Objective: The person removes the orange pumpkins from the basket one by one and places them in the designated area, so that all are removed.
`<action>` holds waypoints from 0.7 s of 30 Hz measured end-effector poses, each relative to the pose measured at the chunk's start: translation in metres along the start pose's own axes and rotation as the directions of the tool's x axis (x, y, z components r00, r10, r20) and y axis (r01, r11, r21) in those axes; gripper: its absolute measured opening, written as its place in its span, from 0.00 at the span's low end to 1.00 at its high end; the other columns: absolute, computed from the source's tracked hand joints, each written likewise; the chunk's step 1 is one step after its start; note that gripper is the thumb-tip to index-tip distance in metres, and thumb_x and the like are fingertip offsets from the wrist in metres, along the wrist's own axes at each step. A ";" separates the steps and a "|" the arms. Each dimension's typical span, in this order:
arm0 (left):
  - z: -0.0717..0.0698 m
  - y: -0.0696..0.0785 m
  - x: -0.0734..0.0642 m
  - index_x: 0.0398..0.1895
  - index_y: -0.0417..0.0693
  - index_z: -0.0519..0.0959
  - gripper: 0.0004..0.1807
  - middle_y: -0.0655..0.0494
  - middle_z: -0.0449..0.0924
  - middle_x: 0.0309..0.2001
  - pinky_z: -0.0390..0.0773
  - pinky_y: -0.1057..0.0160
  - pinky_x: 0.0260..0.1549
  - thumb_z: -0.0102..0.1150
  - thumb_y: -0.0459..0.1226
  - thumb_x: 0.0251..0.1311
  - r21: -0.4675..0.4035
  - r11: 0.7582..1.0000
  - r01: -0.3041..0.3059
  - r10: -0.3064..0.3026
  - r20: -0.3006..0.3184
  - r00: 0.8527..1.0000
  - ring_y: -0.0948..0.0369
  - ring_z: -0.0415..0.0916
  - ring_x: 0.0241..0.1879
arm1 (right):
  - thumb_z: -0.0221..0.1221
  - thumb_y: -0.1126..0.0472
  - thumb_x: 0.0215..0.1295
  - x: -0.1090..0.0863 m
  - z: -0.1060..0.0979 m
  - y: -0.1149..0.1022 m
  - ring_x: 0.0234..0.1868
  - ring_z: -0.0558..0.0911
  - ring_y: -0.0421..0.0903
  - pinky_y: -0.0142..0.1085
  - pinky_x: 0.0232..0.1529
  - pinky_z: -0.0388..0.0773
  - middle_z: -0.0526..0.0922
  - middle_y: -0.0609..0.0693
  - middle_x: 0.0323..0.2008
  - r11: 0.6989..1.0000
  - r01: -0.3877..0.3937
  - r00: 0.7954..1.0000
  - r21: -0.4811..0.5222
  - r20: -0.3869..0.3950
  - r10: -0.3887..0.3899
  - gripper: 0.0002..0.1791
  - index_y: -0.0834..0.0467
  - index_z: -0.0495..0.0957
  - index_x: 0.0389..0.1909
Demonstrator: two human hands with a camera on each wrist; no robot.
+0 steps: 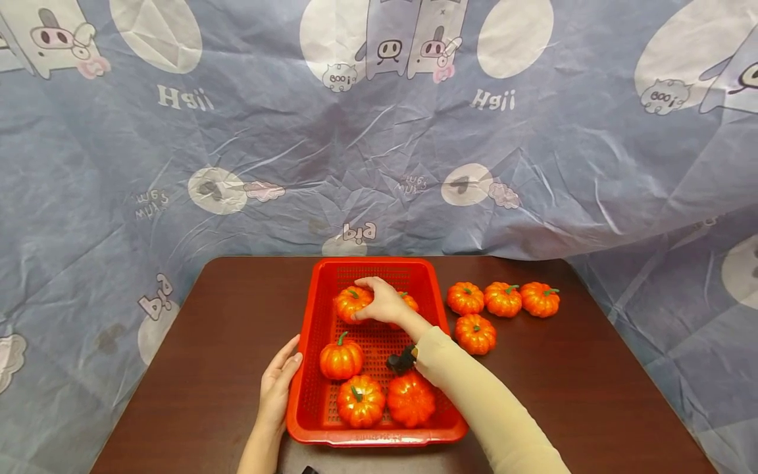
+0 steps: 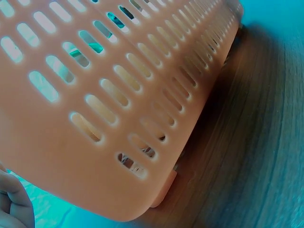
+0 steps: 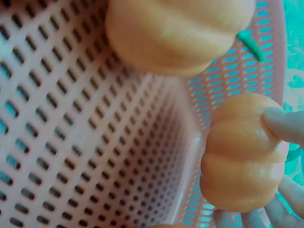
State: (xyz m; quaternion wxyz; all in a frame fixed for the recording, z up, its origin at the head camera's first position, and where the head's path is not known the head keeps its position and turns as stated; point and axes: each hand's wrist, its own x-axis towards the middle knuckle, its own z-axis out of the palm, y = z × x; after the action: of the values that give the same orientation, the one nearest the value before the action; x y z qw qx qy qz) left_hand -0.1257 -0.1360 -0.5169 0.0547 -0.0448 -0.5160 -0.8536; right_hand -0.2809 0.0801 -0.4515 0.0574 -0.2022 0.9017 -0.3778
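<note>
My right hand (image 1: pixel 381 303) reaches into the red plastic basket (image 1: pixel 303 395) and grips a small orange pumpkin (image 1: pixel 349 304) at its far left. The right wrist view shows the thumb and fingers round that pumpkin (image 3: pixel 242 156), above the slotted basket wall. Partly behind the right hand is another pumpkin (image 1: pixel 408 301). Nearer the front, a pumpkin with an upright green stem (image 1: pixel 341 360) sits by the left wall, with a pumpkin (image 1: pixel 361 403) and a stemless-looking pumpkin (image 1: pixel 411 399) before it. My left hand (image 1: pixel 278 382) touches the basket's left side with extended fingers.
To the basket's right, several pumpkins lie on the brown table (image 1: pixel 201 368): three in a row at the back, one pumpkin (image 1: pixel 476 334) in front. A patterned grey-blue cloth (image 1: pixel 379 145) hangs behind the table. A black device (image 1: pixel 403 361) is at the right wrist.
</note>
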 end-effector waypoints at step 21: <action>0.000 0.001 -0.001 0.68 0.33 0.58 0.25 0.49 0.79 0.45 0.80 0.62 0.38 0.44 0.32 0.70 0.009 1.000 0.003 -0.003 0.009 1.000 0.59 0.78 0.41 | 0.73 0.58 0.43 -0.027 -0.040 -0.037 0.53 0.73 0.47 0.43 0.54 0.70 0.71 0.48 0.58 0.987 0.086 0.993 0.139 -0.098 -0.073 0.39 0.56 0.72 0.60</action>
State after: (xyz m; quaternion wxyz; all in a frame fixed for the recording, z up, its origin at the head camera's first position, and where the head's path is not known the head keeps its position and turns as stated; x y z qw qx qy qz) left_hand -0.1246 -0.1365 -0.5161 0.0511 -0.0477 -0.5204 -0.8511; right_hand -0.2549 0.0938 -0.3990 0.0147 -0.2157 0.8653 -0.4523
